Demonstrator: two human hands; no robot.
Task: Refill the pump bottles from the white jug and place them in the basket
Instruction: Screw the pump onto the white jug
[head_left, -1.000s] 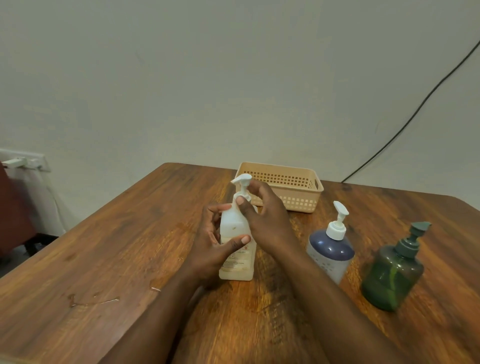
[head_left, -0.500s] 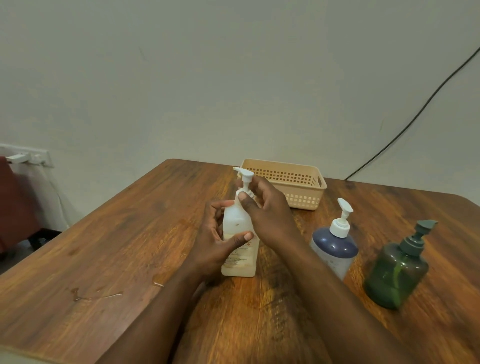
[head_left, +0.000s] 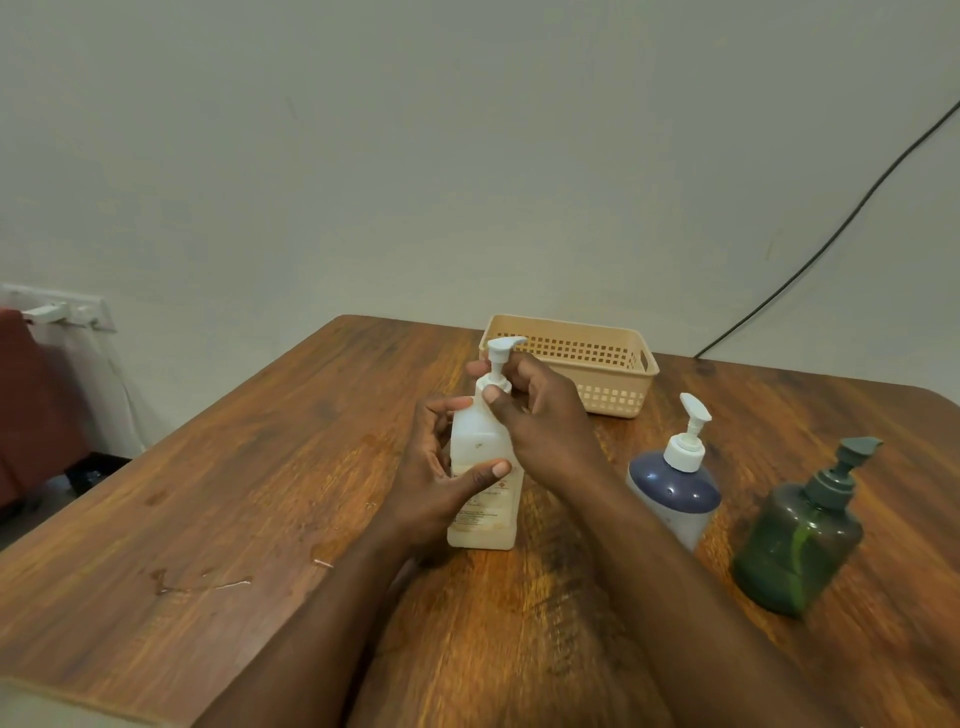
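Far left, off the bench (head_left: 218, 519): wall socket strip (head_left: 62, 314) w/ a reddish thing below, too blurred to tell. Small wet streaks (head_left: 208, 584) on the wood at approx 8 o'clock from centre. Left hand (head_left: 441, 478) wraps the white pump bottle (head_left: 485, 467) at mid-body, thumb across the front label, fingers curled round the far side; bottle stands upright on the bench, base at 3 o'clock from the wrist. Right hand (head_left: 540, 421) comes in from 5 o'clock and is pinched narrow on the bottle's white collar, just under the pump head (head_left: 504, 345), whose nozzle points to 3 o'clock. Beige basket (head_left: 618, 364) sits at 12–1 o'clock behind the hands, near but apart. Blue bottle w/ white pump (head_left: 675, 493) stands just right of the right forearm. Green bottle w/ dark pump (head_left: 800, 540) further right, apart from the blue one. Black cable (head_left: 831, 234) runs up the wall at 2 o'clock.
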